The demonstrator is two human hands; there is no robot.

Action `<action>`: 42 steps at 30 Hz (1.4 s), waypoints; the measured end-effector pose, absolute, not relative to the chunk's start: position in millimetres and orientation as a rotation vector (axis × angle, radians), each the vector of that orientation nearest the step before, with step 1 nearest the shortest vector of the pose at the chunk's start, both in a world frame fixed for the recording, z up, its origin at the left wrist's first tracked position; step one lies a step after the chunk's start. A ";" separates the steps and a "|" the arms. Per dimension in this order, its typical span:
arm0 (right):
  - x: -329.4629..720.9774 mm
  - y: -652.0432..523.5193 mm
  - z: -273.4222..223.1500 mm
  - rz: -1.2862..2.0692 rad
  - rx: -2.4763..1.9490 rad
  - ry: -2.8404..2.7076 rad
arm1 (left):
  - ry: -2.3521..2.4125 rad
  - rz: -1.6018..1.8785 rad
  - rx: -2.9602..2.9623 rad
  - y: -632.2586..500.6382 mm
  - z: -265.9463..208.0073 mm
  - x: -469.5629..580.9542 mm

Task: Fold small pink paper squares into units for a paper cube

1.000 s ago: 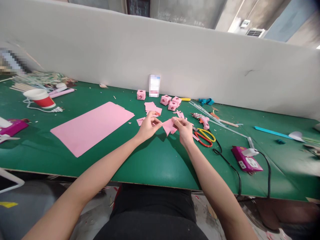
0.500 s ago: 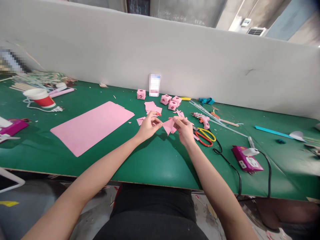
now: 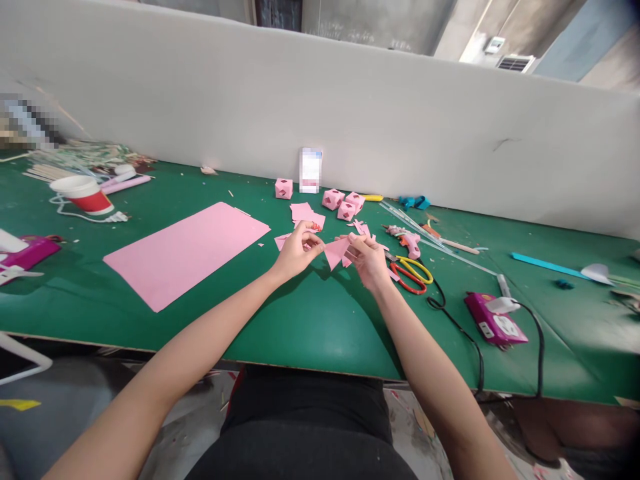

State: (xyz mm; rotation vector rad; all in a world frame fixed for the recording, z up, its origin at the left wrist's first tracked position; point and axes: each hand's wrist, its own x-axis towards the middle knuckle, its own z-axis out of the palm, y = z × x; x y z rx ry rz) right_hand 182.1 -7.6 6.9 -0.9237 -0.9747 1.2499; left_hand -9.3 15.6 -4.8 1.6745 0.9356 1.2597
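Between my two hands is a small pink paper piece (image 3: pixel 335 254), triangular in outline with one corner pointing down. My left hand (image 3: pixel 299 252) pinches its left corner between thumb and fingers. At its right corner, my right hand (image 3: pixel 369 257) has thumb and fingers closed on the paper. Small pink paper squares (image 3: pixel 301 213) lie just beyond my left hand. Pink paper strips (image 3: pixel 361 227) are scattered behind my right hand, some partly hidden by it. Scissors (image 3: pixel 411 279) with red and yellow handles rest right of my right hand.
A large pink sheet (image 3: pixel 187 257) covers the table's left part. Several pink paper cubes (image 3: pixel 284 189) with cut-out openings stand near a propped phone (image 3: pixel 311 171). Rightward are a pink glue gun (image 3: pixel 412 245), its black cord and a purple power strip (image 3: pixel 495 319). A paper cup (image 3: pixel 83 195) stands far left.
The paper stays between both hands, its shape now a slightly clearer triangle. My right fingers have shifted a little on its right corner. The whole view has moved slightly.
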 end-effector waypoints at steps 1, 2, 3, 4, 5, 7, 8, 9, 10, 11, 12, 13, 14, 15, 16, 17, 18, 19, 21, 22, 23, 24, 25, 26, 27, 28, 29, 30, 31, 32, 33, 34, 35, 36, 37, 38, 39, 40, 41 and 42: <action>182.3 -7.8 7.0 1.245 -0.928 -0.970 | 0.938 1.258 1.676 15.6 -5.0 -9.3; 182.6 -8.2 7.2 1.239 -0.930 -0.966 | 0.940 1.253 1.679 15.3 -5.2 -9.2; 182.8 -8.6 7.5 1.233 -0.929 -0.964 | 0.943 1.247 1.685 15.0 -5.1 -9.1; 182.9 -9.0 7.9 1.228 -0.922 -0.962 | 0.946 1.238 1.691 14.6 -4.9 -8.9; 182.9 -9.5 8.1 1.225 -0.914 -0.961 | 0.950 1.230 1.696 14.1 -4.6 -8.8; 182.7 -10.0 7.8 1.212 -0.908 -0.973 | 0.954 1.224 1.692 13.4 -3.6 -8.7; 182.5 -9.9 7.0 1.194 -0.919 -0.988 | 0.955 1.229 1.682 13.1 -3.0 -8.8; 182.4 -9.6 5.8 1.168 -0.939 -1.011 | 0.956 1.237 1.668 13.0 -2.4 -9.1; 182.2 -8.9 4.2 1.136 -0.969 -1.043 | 0.959 1.245 1.656 13.0 -1.9 -9.5; 182.1 -8.1 2.3 1.101 -1.002 -1.085 | 0.964 1.252 1.645 13.1 -1.5 -9.9; 182.0 -7.0 0.2 1.068 -1.032 -1.130 | 0.968 1.256 1.639 13.3 -1.3 -10.3; 182.0 -6.0 -1.9 1.039 -1.059 -1.173 | 0.971 1.258 1.639 13.6 -1.4 -10.6; 182.0 -5.0 -3.8 1.012 -1.080 -1.212 | 0.971 1.259 1.645 14.0 -1.7 -10.8; 182.0 -4.1 -5.3 0.985 -1.097 -1.242 | 0.971 1.260 1.653 14.5 -2.2 -10.8; 182.0 -3.4 -6.3 0.957 -1.109 -1.262 | 0.970 1.261 1.662 15.0 -2.7 -10.8; 181.9 -3.0 -6.9 0.932 -1.117 -1.274 | 0.970 1.260 1.670 15.4 -3.3 -10.6; 181.6 -2.8 -7.0 0.910 -1.123 -1.279 | 0.970 1.257 1.676 15.7 -3.9 -10.4; 181.2 -2.8 -6.9 0.893 -1.127 -1.280 | 0.972 1.255 1.678 16.0 -4.3 -10.2; 180.0 -3.1 -6.1 0.867 -1.130 -1.267 | 0.970 1.250 1.676 16.2 -4.7 -9.9; 179.4 -3.3 -5.6 0.863 -1.130 -1.258 | 0.967 1.252 1.670 16.2 -4.7 -10.0; 178.8 -3.5 -5.1 0.866 -1.131 -1.251 | 0.967 1.255 1.660 16.3 -4.5 -10.1; 178.3 -3.6 -4.7 0.877 -1.134 -1.247 | 0.970 1.260 1.648 16.3 -4.3 -10.4; 177.9 -3.7 -4.2 0.893 -1.140 -1.246 | 0.975 1.267 1.632 16.4 -3.9 -10.8; 177.7 -3.8 -3.7 0.912 -1.148 -1.247 | 0.984 1.274 1.616 16.5 -3.5 -11.3; 177.7 -3.9 -3.1 0.928 -1.157 -1.250 | 0.993 1.280 1.603 16.6 -2.9 -11.7; 177.8 -4.2 -2.6 0.941 -1.166 -1.256 | 1.000 1.287 1.592 16.6 -2.3 -12.1; 178.0 -4.5 -2.2 0.951 -1.174 -1.266 | 1.004 1.293 1.583 16.5 -1.5 -12.3; 178.2 -4.9 -1.9 0.960 -1.181 -1.283 | 1.005 1.298 1.575 16.1 -0.5 -12.5; 178.4 -5.3 -1.8 0.972 -1.187 -1.306 | 1.003 1.301 1.568 15.6 0.7 -12.5; 178.5 -5.7 -2.0 0.983 -1.194 -1.332 | 0.999 1.302 1.559 14.8 1.9 -12.4; 178.6 -6.1 -2.3 0.992 -1.201 -1.361 | 0.994 1.301 1.549 13.9 3.2 -12.3; 178.7 -6.4 -2.7 0.994 -1.210 -1.391 | 0.991 1.299 1.537 13.0 4.3 -12.2; 178.8 -6.6 -3.2 0.986 -1.222 -1.422 | 0.990 1.298 1.525 12.3 5.2 -12.1; 179.1 -6.7 -3.7 0.968 -1.239 -1.452 | 0.992 1.298 1.515 11.9 5.8 -12.2; 179.4 -6.6 -4.0 0.945 -1.259 -1.478 | 0.996 1.299 1.511 12.0 6.0 -12.5; 179.8 -6.5 -4.3 0.923 -1.277 -1.502 | 1.003 1.301 1.514 12.5 5.9 -12.9; 180.3 -6.3 -4.4 0.907 -1.289 -1.521 | 1.011 1.307 1.523 13.3 5.4 -13.4; 180.9 -6.1 -4.5 0.901 -1.294 -1.534 | 1.019 1.315 1.536 14.4 4.8 -14.0; 181.4 -5.9 -4.4 0.901 -1.292 -1.542 | 1.028 1.326 1.550 15.6 4.1 -14.6; 181.8 -5.8 -4.3 0.904 -1.284 -1.548 | 1.034 1.336 1.560 16.7 3.5 -15.0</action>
